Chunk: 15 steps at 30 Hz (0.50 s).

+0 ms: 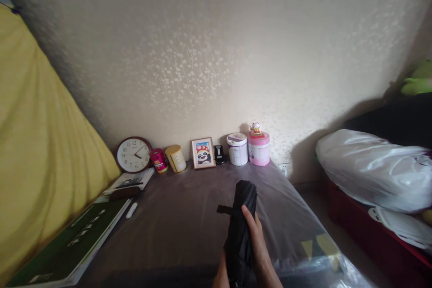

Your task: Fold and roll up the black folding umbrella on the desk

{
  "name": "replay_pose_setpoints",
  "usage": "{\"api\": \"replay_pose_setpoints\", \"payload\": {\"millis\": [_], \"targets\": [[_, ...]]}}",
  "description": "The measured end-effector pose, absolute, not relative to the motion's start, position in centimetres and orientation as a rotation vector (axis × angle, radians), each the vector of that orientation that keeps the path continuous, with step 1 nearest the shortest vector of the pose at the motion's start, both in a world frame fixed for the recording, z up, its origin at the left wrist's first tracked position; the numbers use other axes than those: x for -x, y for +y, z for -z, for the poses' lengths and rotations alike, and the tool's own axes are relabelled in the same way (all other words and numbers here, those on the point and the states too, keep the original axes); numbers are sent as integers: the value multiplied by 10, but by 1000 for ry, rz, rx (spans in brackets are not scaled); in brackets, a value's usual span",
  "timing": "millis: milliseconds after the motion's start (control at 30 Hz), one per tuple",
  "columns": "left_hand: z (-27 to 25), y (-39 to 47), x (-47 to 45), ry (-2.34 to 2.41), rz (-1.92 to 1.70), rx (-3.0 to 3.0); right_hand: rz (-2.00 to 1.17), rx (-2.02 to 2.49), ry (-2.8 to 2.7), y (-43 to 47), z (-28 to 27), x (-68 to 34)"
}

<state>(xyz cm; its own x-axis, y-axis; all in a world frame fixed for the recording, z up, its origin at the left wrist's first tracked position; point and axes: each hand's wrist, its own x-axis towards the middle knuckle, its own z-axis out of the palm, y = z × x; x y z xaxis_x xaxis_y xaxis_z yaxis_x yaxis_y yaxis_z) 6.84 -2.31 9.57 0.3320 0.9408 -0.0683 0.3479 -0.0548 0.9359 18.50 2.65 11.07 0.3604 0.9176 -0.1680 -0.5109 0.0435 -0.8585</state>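
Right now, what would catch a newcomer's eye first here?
Probably the big yellow cloth hanging along the view's left side. Next, low in front, the folded black umbrella between the left hand and the right hand. Beyond it, the framed panda picture stands near the wall.

blk umbrella [241,234], yel curtain [50,144], dk grn book [72,238], leaf-patt wall [192,69]

Matt, creased black cloth is seen on the folded umbrella [239,234] beside the right hand [258,239]. Beneath that hand, the table [178,220] is covered in smooth, glossy plastic. Matt, draped cloth is shown by the yellow curtain [43,135] to its left; shiny, wrinkled plastic by the white bag [371,166] to its right.
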Motion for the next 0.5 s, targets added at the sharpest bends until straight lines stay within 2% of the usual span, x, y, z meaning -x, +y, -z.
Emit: {"api": "replay_pose_setpoints", "payload": {"millis": [200,367,500], "targets": [[-88,-19,-58,1406,-665,-1736,-1256,1021,-471,24,-112,-180],[-87,-13,-54,1031,-817,-1733,-1327,999,-436,28,-102,-178],[-77,-7,-48,1068,-922,-1724,-1135,1118,-610,31,-95,-182]]}}
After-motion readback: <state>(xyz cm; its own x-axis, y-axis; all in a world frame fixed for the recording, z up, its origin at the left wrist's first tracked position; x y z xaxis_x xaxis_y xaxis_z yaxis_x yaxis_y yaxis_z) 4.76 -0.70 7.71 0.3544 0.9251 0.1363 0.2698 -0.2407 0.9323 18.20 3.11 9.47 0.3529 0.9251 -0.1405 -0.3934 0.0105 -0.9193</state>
